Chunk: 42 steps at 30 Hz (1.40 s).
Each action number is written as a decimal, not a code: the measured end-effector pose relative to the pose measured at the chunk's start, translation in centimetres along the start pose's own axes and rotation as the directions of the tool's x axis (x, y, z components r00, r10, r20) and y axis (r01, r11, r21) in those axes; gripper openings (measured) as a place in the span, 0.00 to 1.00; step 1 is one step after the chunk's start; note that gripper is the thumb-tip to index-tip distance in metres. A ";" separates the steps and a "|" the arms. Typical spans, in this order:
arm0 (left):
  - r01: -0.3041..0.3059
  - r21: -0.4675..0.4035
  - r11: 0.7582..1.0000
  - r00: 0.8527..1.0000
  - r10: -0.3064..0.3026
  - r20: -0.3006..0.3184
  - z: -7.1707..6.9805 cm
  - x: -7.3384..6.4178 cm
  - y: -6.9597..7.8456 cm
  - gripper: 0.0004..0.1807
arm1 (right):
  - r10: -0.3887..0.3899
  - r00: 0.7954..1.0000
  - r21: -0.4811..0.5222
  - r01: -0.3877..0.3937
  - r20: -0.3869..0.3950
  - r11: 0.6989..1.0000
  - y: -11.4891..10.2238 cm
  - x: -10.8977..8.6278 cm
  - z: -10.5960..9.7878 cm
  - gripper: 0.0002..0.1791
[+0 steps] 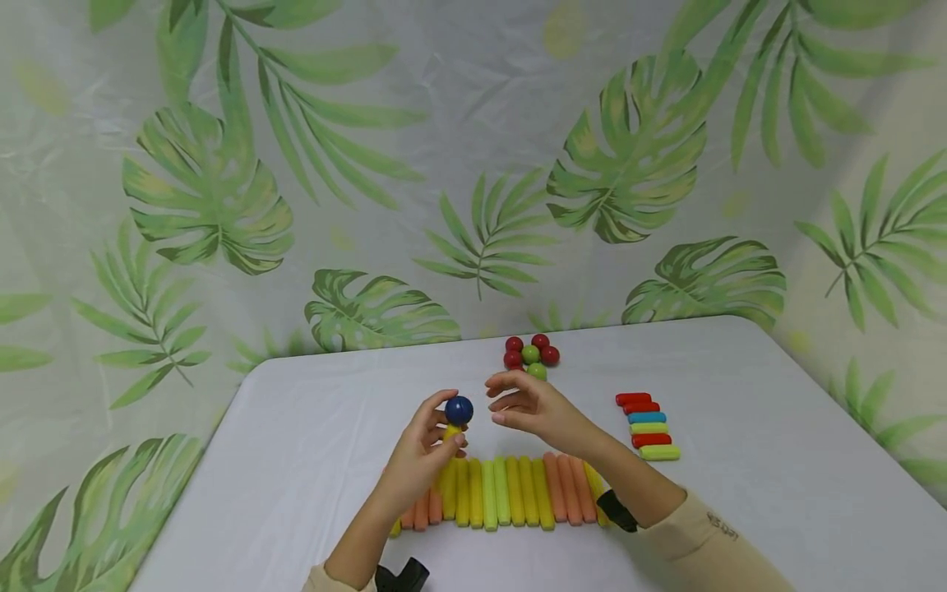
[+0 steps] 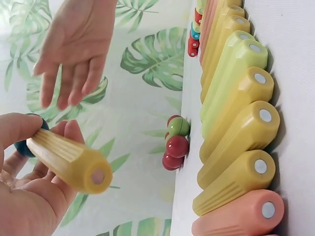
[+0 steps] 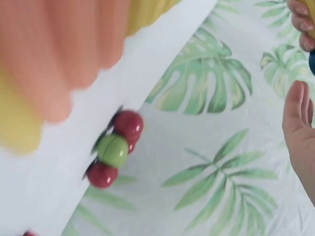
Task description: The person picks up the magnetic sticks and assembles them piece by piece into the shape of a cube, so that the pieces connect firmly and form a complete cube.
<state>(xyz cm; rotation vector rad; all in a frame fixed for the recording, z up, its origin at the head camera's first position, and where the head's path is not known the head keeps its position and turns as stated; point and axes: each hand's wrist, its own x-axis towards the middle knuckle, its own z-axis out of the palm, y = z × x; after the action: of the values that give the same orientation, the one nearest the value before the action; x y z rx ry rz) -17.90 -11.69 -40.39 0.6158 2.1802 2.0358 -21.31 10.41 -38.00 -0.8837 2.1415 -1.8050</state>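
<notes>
Above the row of rods, my left hand pinches a yellow magnetic rod with a dark blue ball at one end. In the left wrist view the rod's free end shows a round metal disc, and the thumb lies where ball and rod meet. My right hand hovers a little to the right of the blue ball, holding nothing, its fingers loosely extended. Beneath both hands, yellow, lime and salmon rods lie side by side across the white table.
Farther back on the table, several red balls and green balls sit in a cluster. Shorter red, blue and lime rods form a column at the right. A leaf-printed cloth hangs behind the table.
</notes>
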 end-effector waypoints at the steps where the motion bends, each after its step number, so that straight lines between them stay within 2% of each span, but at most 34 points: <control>1: -0.007 0.001 1.000 1.000 0.008 -0.016 -0.1 0.0 -0.2 0.29 | 0.006 1.000 -0.029 -0.007 -0.021 1.000 0.1 -0.5 -0.5 0.25; 5: -0.029 -0.016 0.999 0.998 0.028 -0.060 -0.3 0.1 -0.5 0.29 | 0.034 0.995 -0.156 -0.048 -0.089 0.987 1.0 -3.0 -2.5 0.27; 8: -0.015 -0.037 0.999 0.996 0.012 -0.089 -0.5 0.1 -0.4 0.28 | 0.080 0.990 -0.246 -0.106 -0.113 0.963 1.9 -5.3 -3.8 0.28; 11: 0.014 -0.059 0.998 0.992 -0.021 -0.122 -0.5 0.0 -0.2 0.25 | 0.159 0.980 -0.309 -0.188 -0.117 0.932 2.9 -7.4 -4.8 0.30; 14: 0.027 -0.087 0.996 0.990 -0.039 -0.134 -0.6 0.0 0.0 0.23 | 0.255 0.961 -0.343 -0.276 -0.105 0.898 3.9 -8.9 -5.4 0.32; 18: 0.037 -0.131 0.991 0.991 -0.053 -0.122 -0.7 -0.1 -0.1 0.22 | 0.386 0.919 -0.408 -0.384 -0.082 0.828 5.0 -9.8 -5.4 0.36; 22: 0.051 -0.146 0.988 0.990 -0.070 -0.123 -0.7 -0.2 -0.2 0.22 | 0.471 0.880 -0.506 -0.435 -0.065 0.745 5.3 -9.9 -4.8 0.38; 27: 0.056 -0.143 0.988 0.990 -0.074 -0.122 -0.7 -0.3 -0.1 0.21 | 0.529 0.839 -0.640 -0.477 -0.128 0.602 5.1 -9.9 -3.7 0.36; 29: 0.056 -0.141 0.988 0.991 -0.072 -0.115 -0.7 -0.3 -0.1 0.21 | 0.529 0.830 -0.655 -0.499 -0.174 0.568 4.8 -9.8 -3.4 0.34; 30: 0.056 -0.141 0.988 0.991 -0.072 -0.112 -0.7 -0.4 0.0 0.21 | 0.521 0.832 -0.648 -0.506 -0.191 0.569 4.6 -9.6 -3.4 0.32; 32: 0.061 -0.143 0.988 0.991 -0.077 -0.106 -0.7 -0.4 0.0 0.21 | 0.475 0.852 -0.633 -0.494 -0.219 0.596 4.3 -9.3 -3.4 0.27; 34: 0.067 -0.147 0.987 0.992 -0.082 -0.099 -0.7 -0.4 0.0 0.22 | 0.397 0.891 -0.611 -0.442 -0.219 0.657 3.8 -8.9 -3.5 0.20; 35: 0.071 -0.150 0.986 0.992 -0.085 -0.094 -0.7 -0.4 0.0 0.22 | 0.345 0.916 -0.602 -0.396 -0.206 0.693 3.6 -8.6 -3.5 0.17; 37: 0.077 -0.147 0.986 0.993 -0.089 -0.078 -0.7 -0.4 -0.1 0.23 | 0.251 0.951 -0.563 -0.308 -0.179 0.767 3.1 -8.1 -3.4 0.13; 39: 0.087 -0.139 0.986 0.994 -0.095 -0.054 -0.7 -0.4 -0.2 0.24 | 0.172 0.973 -0.500 -0.225 -0.150 0.836 2.5 -7.5 -3.0 0.13; 42: 0.097 -0.118 0.988 0.995 -0.099 -0.011 -0.6 -0.4 -0.2 0.25 | 0.108 0.984 -0.385 -0.154 -0.140 0.910 1.5 -6.5 -2.2 0.14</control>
<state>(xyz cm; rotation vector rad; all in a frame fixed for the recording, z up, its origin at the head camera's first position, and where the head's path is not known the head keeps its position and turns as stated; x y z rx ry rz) -17.83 -12.37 -40.61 0.4702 2.0375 2.1067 -17.71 15.97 -40.36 -0.7009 2.6266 -1.4137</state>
